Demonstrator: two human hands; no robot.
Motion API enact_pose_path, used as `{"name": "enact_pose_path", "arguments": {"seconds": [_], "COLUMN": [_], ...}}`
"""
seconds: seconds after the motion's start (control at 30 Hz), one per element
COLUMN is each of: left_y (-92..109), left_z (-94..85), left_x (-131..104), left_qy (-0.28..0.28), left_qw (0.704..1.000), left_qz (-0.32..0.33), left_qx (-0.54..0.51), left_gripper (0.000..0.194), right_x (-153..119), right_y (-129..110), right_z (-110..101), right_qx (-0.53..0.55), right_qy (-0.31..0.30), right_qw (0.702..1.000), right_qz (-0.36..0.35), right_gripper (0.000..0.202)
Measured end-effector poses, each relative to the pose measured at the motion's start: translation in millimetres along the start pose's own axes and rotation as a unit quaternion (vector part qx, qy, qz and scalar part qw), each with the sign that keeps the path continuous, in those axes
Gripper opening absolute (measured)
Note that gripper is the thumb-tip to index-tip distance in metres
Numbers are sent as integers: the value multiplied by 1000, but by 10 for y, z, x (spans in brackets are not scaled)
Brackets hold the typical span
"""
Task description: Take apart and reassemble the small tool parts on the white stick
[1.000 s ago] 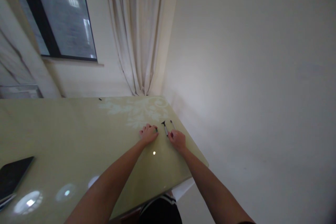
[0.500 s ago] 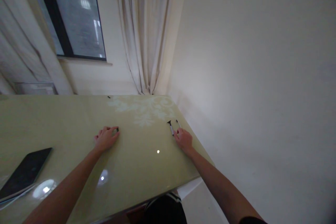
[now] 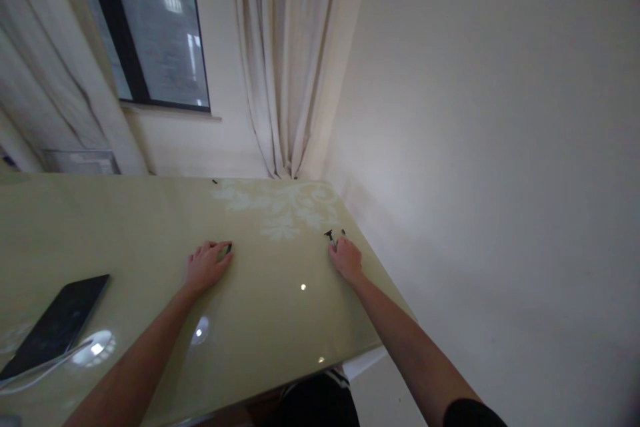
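My left hand [image 3: 207, 267] rests on the table at centre-left, thumb and forefinger pinching a small dark piece [image 3: 229, 248] whose kind I cannot make out. Near the table's right edge, my right hand [image 3: 347, 259] is closed over the handle of a razor [image 3: 329, 235]. The razor's black head sticks out beyond the fingers, pointing away from me. Just right of it, the dark tip of a slim stick-like thing [image 3: 343, 232] shows past the knuckles; its remaining length is hidden by the hand.
A dark tablet [image 3: 57, 320] lies at the left with a white cable [image 3: 47, 368] by it. Another small black piece [image 3: 215, 181] sits at the glossy table's [image 3: 270, 320] far edge. A wall [image 3: 475, 180] borders the right; a curtain [image 3: 287, 80] hangs behind.
My right hand has moved forward over the razor's handle and the slim thing, covering more of both. The left hand keeps its pinch. The whole view has shifted slightly.
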State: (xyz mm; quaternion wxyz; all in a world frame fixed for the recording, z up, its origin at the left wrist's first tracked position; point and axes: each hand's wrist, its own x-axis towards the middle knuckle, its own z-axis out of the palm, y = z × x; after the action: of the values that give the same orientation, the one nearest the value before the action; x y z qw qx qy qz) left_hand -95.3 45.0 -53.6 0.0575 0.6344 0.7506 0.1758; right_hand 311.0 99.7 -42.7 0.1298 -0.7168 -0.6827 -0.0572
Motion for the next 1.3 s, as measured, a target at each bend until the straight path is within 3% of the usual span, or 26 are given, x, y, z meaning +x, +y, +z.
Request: {"name": "enact_pose_path", "arguments": {"seconds": [0.27,0.37,0.47,0.6,0.7,0.87,1.03,1.3], "left_y": [-58,-57,-53,4,123,281,226,249], "left_z": [16,25,40,75,115,131,77,40], "left_x": [53,47,-7,-166,-319,-455,-481,-523], "left_qy": [-9,0,41,131,150,76,28,49], "left_qw": [999,999,998,984,962,945,937,941], "left_qz": [-22,-33,-25,44,90,102,94,75], "left_qx": [-36,-40,-39,-113,-209,-303,-334,-328], "left_gripper": [52,55,57,45,49,58,51,50], "right_x": [-31,-113,-204,-354,-492,-621,-629,-684], "right_y": [-198,-476,-851,-1323,-1520,-1524,-1487,-1519], "right_z": [-13,31,120,239,262,181,114,61], "right_qx": [93,186,287,405,431,392,406,404], "right_qy": [28,62,48,17,1,-26,-27,-35], "right_qw": [995,981,956,908,888,870,863,863], "right_qz": [17,1,-21,-100,-163,-298,-298,-300], "right_gripper": [17,15,11,9,9,14,16,13]}}
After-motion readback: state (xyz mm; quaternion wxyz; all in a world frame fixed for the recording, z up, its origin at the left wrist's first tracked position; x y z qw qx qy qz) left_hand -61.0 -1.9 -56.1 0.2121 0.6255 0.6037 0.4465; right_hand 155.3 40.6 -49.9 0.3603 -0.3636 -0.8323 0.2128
